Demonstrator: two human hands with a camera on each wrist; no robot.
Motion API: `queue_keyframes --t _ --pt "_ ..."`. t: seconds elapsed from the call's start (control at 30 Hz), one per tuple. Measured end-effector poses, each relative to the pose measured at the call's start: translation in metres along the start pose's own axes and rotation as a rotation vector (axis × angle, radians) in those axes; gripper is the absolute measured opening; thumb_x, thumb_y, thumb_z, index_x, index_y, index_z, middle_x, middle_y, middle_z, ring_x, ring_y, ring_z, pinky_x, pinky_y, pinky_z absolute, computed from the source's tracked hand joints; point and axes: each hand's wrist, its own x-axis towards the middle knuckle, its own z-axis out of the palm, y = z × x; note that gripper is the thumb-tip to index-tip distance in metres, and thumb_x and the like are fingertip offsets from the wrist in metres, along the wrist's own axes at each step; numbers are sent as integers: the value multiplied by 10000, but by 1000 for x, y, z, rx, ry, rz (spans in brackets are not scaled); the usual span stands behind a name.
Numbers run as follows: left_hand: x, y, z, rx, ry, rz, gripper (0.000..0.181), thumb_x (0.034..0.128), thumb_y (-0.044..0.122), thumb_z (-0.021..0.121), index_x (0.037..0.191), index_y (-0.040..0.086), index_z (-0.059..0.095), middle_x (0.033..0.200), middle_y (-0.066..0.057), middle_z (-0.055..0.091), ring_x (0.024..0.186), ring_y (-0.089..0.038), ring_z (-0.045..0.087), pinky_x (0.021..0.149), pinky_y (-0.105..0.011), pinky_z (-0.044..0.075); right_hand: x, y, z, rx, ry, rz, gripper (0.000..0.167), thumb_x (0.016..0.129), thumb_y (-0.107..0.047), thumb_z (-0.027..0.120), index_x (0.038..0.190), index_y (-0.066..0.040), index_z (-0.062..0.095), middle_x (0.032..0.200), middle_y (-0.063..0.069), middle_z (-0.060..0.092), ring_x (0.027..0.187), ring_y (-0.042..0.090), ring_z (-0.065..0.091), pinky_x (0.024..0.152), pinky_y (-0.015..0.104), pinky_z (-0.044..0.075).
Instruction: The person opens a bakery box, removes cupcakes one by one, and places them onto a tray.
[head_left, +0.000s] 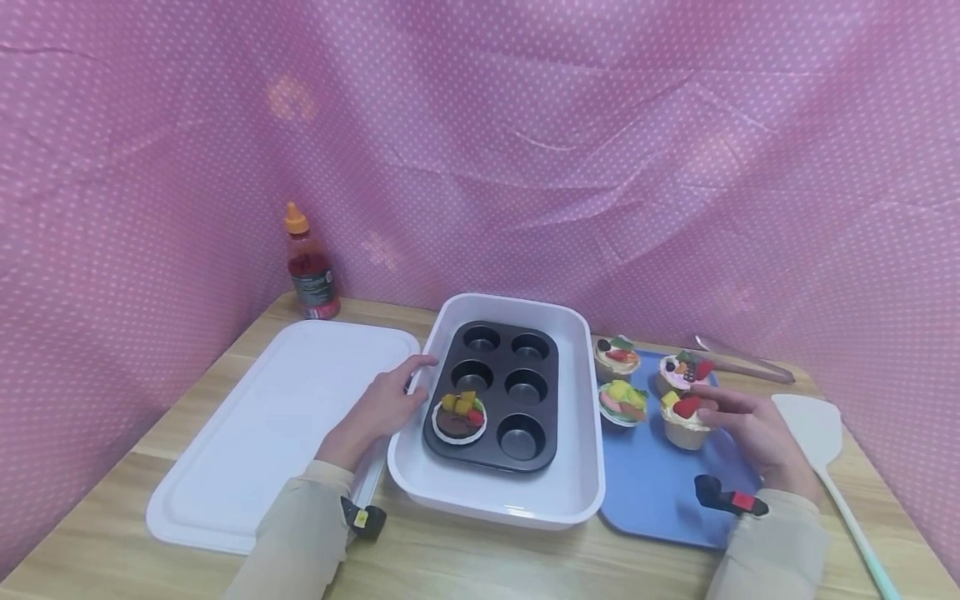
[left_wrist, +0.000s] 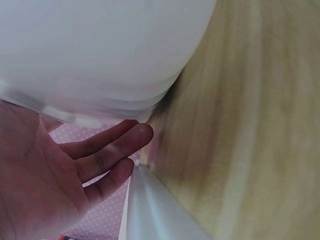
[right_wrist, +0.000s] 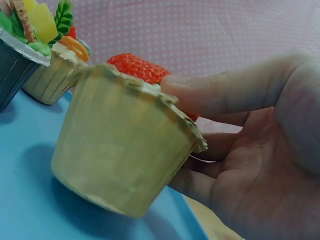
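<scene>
My right hand pinches a strawberry-topped cupcake in a pale paper cup, thumb by the strawberry. In the right wrist view this cupcake tilts above the blue tray. Beside it on that tray stand a cupcake with berries and chocolate, one with yellow fruit and another with a green leaf. At the left side of a white deep tray is my left hand, fingers mostly straight along its outer wall. Inside, a dark muffin pan carries a chocolate cupcake in its near-left cup.
A white lidlike board lies left of the deep tray. Behind it stands a sauce bottle with an orange cap. At the right are a white spatula and, farther back, tongs. Pink dotted cloth hangs behind.
</scene>
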Motion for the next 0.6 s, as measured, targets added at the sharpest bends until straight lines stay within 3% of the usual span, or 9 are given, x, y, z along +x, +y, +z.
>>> queue_keyframes --t 0.23,0.4,0.47,0.53,0.6 --pt "0 1 -1 1 -4 -4 502 1015 216 493 1509 282 433 1511 -175 507 1373 -389 505 1122 -616 390 0 2 1 -6 17 -13 546 942 -285 696 1416 -44 569 1137 -315 609 1066 -136 439 939 290 374" --pt "0 0 -1 2 -5 -2 498 1017 216 490 1508 282 434 1510 -174 509 1379 -391 498 1122 -617 389 1 5 1 40 36 -36 507 933 -182 695 1389 6 578 1099 -369 606 1053 -163 464 872 142 392" --pt "0 0 0 3 -7 -1 497 1017 213 487 1507 280 435 1511 -175 508 1382 -395 494 1121 -619 389 0 6 1 73 38 -34 511 921 -147 696 1390 13 572 1093 -373 611 1063 -171 445 1026 221 400" --pt "0 -1 0 6 -7 1 497 1018 215 485 1508 280 435 1511 -176 507 1384 -397 492 1120 -620 390 -2 5 1 94 49 -26 516 903 -115 698 1386 15 573 1073 -370 618 1097 -152 428 1159 408 336" --pt "0 -1 0 6 -7 2 497 1019 216 483 1509 280 434 1507 -178 510 1380 -399 496 1117 -620 393 -3 6 1 119 54 -11 523 890 -87 693 1391 1 572 1066 -371 623 1182 -93 424 1196 607 213"
